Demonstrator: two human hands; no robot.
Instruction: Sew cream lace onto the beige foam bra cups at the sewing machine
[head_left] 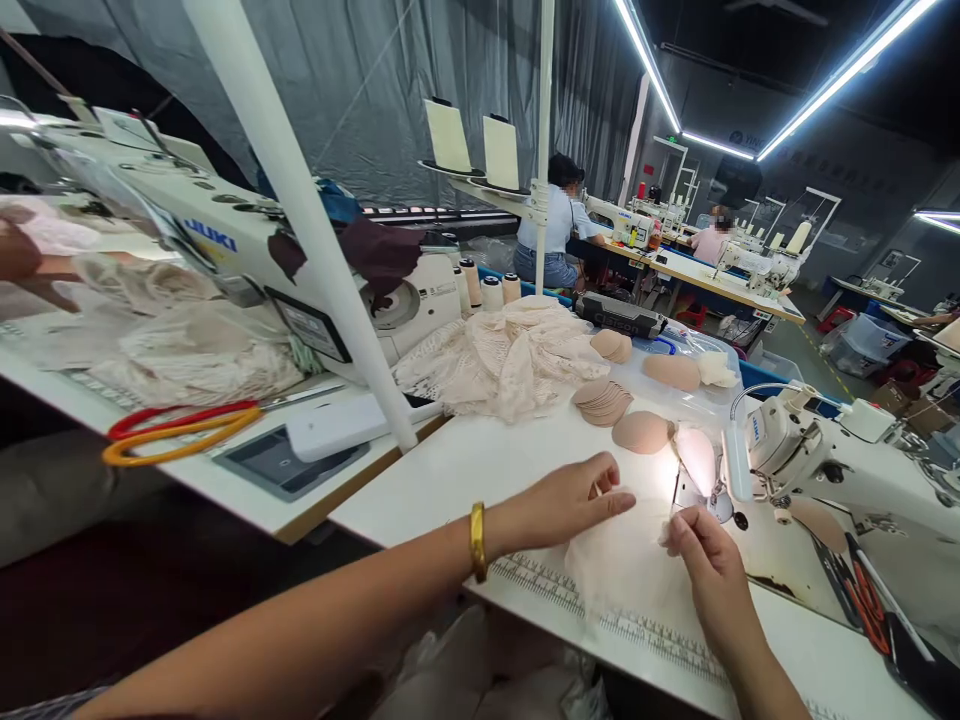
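My left hand (571,500), a gold bangle on its wrist, rests with fingers together on a piece of pale beige fabric (626,565) lying on the white sewing table (465,470). My right hand (705,560) pinches the fabric's right edge just in front of the needle of a white sewing machine (817,460). The machine's lamp lights the spot brightly. Beige foam cups (643,431) lie just beyond my hands, with a stack of them (602,402) further back.
A heap of cream lace (510,355) lies behind the cups. To the left a Juki machine (225,240), red and yellow-handled scissors (180,432) and a white pole (315,240). Other people sew at tables in the back. Red scissors (866,590) lie at right.
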